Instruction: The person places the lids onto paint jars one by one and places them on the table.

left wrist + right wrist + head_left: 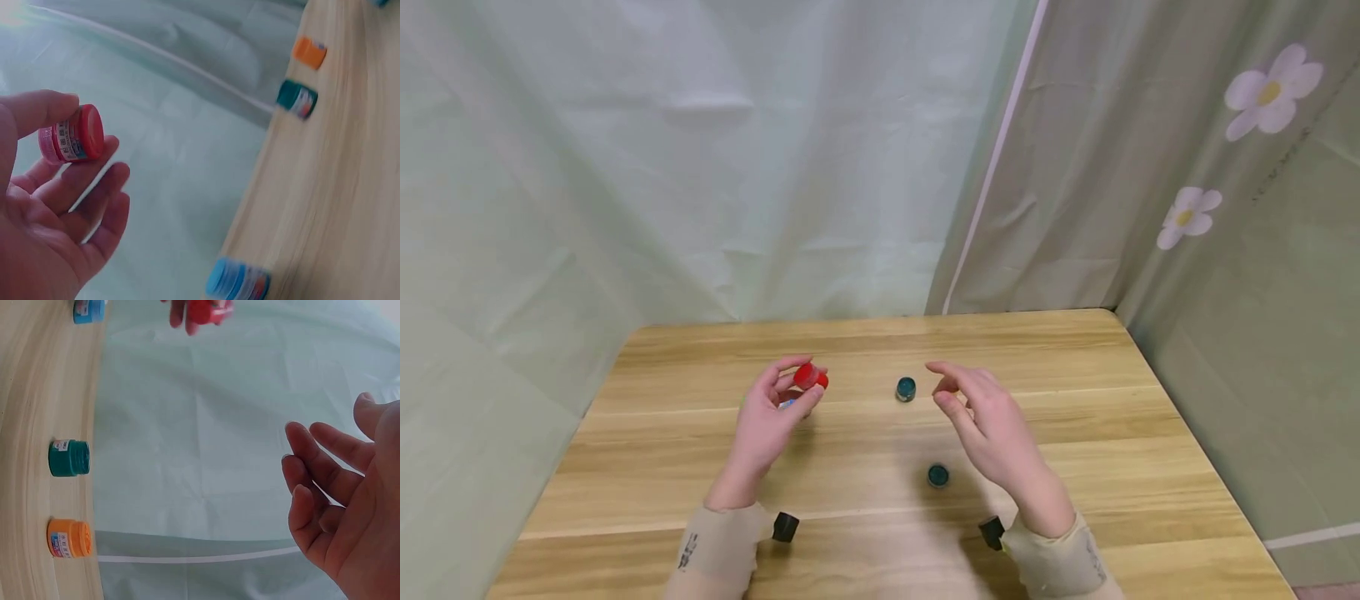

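Note:
My left hand [769,414] pinches a small red paint jar [75,134] between thumb and fingers, tilted and raised above the table. Its label shows in the left wrist view; whether a lid is on it I cannot tell. My right hand [996,425] hovers over the table's right half, fingers loosely bent, holding nothing. Between the hands stands a green paint jar [906,389] with its neck bare in the right wrist view [70,457]. Nearer the front lies a round dark green piece, seemingly a lid [937,476]. An orange paint jar [69,538] is mostly hidden behind my right hand in the head view.
A blue paint jar [237,279] stands on the left, largely covered by my left hand in the head view. All rest on a wood-grain table [850,500]. A pale curtain [775,167] hangs along the far edge and both sides. Black blocks [786,527] sit at the wrists.

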A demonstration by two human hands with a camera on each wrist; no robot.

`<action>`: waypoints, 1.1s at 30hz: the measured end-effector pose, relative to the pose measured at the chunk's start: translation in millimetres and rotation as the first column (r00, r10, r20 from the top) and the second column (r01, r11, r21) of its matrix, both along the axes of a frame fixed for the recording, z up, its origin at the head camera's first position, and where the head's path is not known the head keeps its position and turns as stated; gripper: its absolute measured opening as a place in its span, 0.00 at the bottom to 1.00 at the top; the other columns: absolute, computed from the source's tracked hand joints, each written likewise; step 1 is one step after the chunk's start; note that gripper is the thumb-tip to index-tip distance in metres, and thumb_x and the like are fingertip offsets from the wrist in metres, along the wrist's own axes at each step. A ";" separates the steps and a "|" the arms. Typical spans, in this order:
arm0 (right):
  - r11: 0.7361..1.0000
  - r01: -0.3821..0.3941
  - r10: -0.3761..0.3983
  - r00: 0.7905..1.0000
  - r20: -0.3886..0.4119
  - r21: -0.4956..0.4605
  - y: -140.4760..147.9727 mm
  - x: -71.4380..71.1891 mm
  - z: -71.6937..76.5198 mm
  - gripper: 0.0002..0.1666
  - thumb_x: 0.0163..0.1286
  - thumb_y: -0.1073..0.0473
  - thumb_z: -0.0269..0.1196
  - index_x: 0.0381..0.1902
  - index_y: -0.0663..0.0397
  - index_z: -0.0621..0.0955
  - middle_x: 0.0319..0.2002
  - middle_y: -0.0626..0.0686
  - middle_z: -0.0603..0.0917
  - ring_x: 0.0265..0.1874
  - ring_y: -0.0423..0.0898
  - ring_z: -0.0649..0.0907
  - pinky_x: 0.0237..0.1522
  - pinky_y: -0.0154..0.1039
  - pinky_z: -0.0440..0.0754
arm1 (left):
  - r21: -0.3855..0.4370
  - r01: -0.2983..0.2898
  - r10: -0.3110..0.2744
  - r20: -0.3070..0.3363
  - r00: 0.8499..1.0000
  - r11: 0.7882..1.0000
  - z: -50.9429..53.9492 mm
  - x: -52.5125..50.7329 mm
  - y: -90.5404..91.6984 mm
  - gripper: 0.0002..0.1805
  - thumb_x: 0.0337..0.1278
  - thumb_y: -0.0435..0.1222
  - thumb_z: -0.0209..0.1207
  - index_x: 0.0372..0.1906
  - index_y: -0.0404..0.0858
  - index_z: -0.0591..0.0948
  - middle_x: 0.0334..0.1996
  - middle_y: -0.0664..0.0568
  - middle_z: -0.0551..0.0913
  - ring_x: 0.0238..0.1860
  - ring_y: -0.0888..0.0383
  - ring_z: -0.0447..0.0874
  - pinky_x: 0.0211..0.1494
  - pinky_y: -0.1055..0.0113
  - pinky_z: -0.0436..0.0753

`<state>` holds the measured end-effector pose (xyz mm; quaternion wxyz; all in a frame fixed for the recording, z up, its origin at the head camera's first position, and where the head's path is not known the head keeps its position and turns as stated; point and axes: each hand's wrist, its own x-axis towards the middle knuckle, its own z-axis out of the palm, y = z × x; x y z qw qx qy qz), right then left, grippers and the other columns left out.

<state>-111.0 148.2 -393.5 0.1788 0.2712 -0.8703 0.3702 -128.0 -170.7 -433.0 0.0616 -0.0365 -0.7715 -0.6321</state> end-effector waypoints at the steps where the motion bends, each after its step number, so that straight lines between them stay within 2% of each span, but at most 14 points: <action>1: 1.000 0.002 -0.002 1.000 0.002 0.000 0.6 -0.5 0.1 0.21 0.84 0.57 0.60 0.70 0.49 0.80 0.45 0.43 0.86 0.49 0.45 0.83 0.41 0.43 0.82 | -0.034 -0.015 0.015 0.002 1.000 0.999 0.1 -1.3 -2.4 0.25 0.68 0.35 0.72 0.66 0.41 0.78 0.55 0.44 0.90 0.48 0.47 0.83 0.47 0.62 0.85; 4: 1.000 0.003 -0.003 1.000 0.008 -0.004 2.4 -1.3 0.2 0.21 0.84 0.57 0.60 0.70 0.50 0.80 0.45 0.43 0.86 0.49 0.44 0.83 0.41 0.42 0.82 | -0.165 -0.046 0.045 -0.013 0.999 0.985 -1.6 -5.4 -6.9 0.23 0.66 0.34 0.73 0.63 0.40 0.81 0.56 0.47 0.89 0.53 0.48 0.82 0.54 0.55 0.82; 7: 1.000 0.006 -0.006 1.000 0.011 -0.006 4.2 -1.9 -0.3 0.21 0.84 0.57 0.60 0.70 0.50 0.81 0.45 0.43 0.87 0.49 0.44 0.83 0.41 0.44 0.83 | -0.296 -0.059 0.053 -0.030 0.998 0.953 -4.7 -9.6 -7.3 0.22 0.62 0.32 0.75 0.60 0.39 0.83 0.57 0.47 0.87 0.58 0.47 0.81 0.63 0.45 0.76; 11: 1.000 0.013 -0.013 1.000 0.010 -0.006 6.5 -3.1 -1.1 0.21 0.85 0.56 0.59 0.70 0.49 0.81 0.45 0.43 0.87 0.49 0.44 0.83 0.41 0.46 0.84 | -0.448 -0.059 0.047 -0.039 0.998 0.892 -11.4 -16.3 -3.2 0.23 0.59 0.32 0.78 0.59 0.37 0.84 0.57 0.43 0.86 0.61 0.39 0.80 0.66 0.41 0.76; 15: 1.000 0.017 -0.017 1.000 0.012 -0.005 8.8 -4.5 -1.0 0.21 0.85 0.55 0.59 0.70 0.48 0.81 0.46 0.43 0.87 0.50 0.45 0.83 0.41 0.47 0.84 | -0.571 -0.053 0.009 -0.081 0.997 0.819 -19.2 -23.1 1.3 0.27 0.59 0.34 0.78 0.62 0.37 0.84 0.56 0.42 0.87 0.61 0.38 0.80 0.67 0.40 0.76; 20: 1.000 0.013 -0.015 0.999 0.049 0.024 13.8 -4.0 -0.6 0.21 0.85 0.54 0.60 0.71 0.48 0.81 0.47 0.43 0.87 0.50 0.44 0.82 0.43 0.47 0.84 | -0.663 -0.073 -0.013 -0.125 0.992 0.745 -25.8 -25.8 3.1 0.23 0.56 0.35 0.80 0.57 0.36 0.88 0.53 0.44 0.89 0.57 0.40 0.83 0.63 0.41 0.77; 24: 0.998 0.028 -0.033 0.996 0.081 0.060 21.9 -2.1 -2.4 0.22 0.84 0.52 0.60 0.71 0.47 0.81 0.47 0.44 0.87 0.50 0.44 0.82 0.43 0.46 0.85 | -0.712 -0.077 -0.005 -0.112 0.994 0.698 -28.4 -27.0 4.5 0.22 0.53 0.35 0.81 0.53 0.37 0.88 0.50 0.44 0.89 0.56 0.40 0.82 0.60 0.41 0.74; 28: 0.995 0.045 -0.053 0.995 0.085 0.093 31.1 -2.0 -7.4 0.21 0.85 0.53 0.60 0.70 0.47 0.81 0.46 0.44 0.86 0.50 0.45 0.83 0.45 0.48 0.84 | -0.754 -0.056 -0.016 -0.088 0.996 0.655 -31.0 -29.0 6.5 0.23 0.52 0.35 0.82 0.54 0.38 0.88 0.50 0.42 0.89 0.58 0.39 0.81 0.60 0.41 0.72; 30: 0.994 0.048 -0.056 0.995 0.085 0.098 34.8 -2.2 -9.2 0.21 0.84 0.53 0.60 0.70 0.47 0.81 0.45 0.44 0.85 0.50 0.45 0.83 0.46 0.49 0.84 | -0.765 -0.049 -0.024 -0.084 0.996 0.642 -32.6 -30.3 6.9 0.23 0.52 0.36 0.82 0.54 0.38 0.88 0.50 0.42 0.89 0.58 0.39 0.81 0.60 0.41 0.72; 33: 0.994 0.045 -0.054 0.995 0.088 0.096 38.8 -2.3 -11.0 0.21 0.84 0.54 0.61 0.69 0.49 0.82 0.44 0.43 0.85 0.49 0.45 0.83 0.46 0.49 0.83 | -0.771 -0.047 -0.027 -0.082 0.996 0.635 -35.5 -31.8 6.4 0.23 0.52 0.35 0.82 0.53 0.38 0.87 0.51 0.41 0.88 0.57 0.39 0.82 0.59 0.41 0.72</action>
